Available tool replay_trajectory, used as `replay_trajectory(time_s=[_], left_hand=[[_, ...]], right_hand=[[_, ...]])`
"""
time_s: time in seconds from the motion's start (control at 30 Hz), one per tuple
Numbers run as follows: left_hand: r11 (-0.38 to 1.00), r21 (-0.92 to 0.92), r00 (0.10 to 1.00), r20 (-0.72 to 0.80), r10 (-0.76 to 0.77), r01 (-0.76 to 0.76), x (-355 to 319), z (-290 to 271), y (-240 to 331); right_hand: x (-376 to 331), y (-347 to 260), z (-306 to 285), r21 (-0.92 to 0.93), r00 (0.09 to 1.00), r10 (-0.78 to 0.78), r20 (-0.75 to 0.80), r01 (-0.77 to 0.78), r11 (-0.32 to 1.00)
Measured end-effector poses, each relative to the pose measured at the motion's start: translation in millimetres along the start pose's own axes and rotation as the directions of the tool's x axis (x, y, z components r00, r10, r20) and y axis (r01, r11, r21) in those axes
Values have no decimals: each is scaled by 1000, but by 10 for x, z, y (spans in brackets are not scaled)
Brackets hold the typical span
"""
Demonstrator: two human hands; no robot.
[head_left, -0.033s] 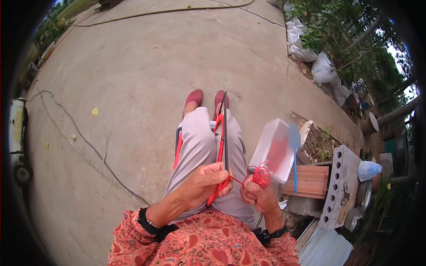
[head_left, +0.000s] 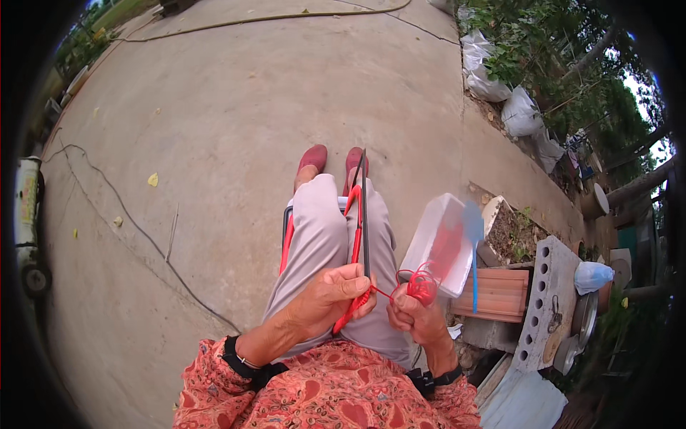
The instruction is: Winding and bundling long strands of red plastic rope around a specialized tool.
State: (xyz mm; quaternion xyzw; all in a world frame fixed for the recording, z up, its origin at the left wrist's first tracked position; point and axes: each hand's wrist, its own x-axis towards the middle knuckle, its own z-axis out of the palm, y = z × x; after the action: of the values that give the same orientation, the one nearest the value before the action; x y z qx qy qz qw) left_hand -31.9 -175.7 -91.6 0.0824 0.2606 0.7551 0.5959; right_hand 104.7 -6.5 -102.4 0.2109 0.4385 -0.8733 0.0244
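My left hand (head_left: 337, 293) is closed around the lower part of a long thin dark strip (head_left: 364, 222), which points away from me between my knees. A red band (head_left: 355, 243) runs beside the strip and bends into a hook at its far end. Below my left fingers the red part looks ribbed, as if wound with cord. A short taut length of red cord (head_left: 382, 291) crosses to my right hand (head_left: 418, 314). That hand is closed on a loose looped bundle of red cord (head_left: 423, 286). The fingers hide part of both grips.
Beside my right knee stands a white foam box (head_left: 429, 247) with a blurred red patch and blue piece over it. Farther right are reddish tiles (head_left: 493, 292), a holed grey block (head_left: 537, 307) and white sacks (head_left: 522, 111). A dark cable (head_left: 143, 236) crosses the concrete at left.
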Motion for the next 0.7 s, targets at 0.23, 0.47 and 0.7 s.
replay_trajectory(time_s=[0.23,0.47,0.7], left_hand=[[999,-34,1000,0,-14,14,34,-71,3],[997,-75,998,59,-16,20,48,-63,-9],[998,-70,1000,28,10,-8,61,-38,-28]], right_hand=[[-2,-57,17,-192,998,-37,-56,26,981],[-46,-59,-49,-24,999,-47,-17,47,999],[-145,-123,-96,54,999,-17,30,16,998]])
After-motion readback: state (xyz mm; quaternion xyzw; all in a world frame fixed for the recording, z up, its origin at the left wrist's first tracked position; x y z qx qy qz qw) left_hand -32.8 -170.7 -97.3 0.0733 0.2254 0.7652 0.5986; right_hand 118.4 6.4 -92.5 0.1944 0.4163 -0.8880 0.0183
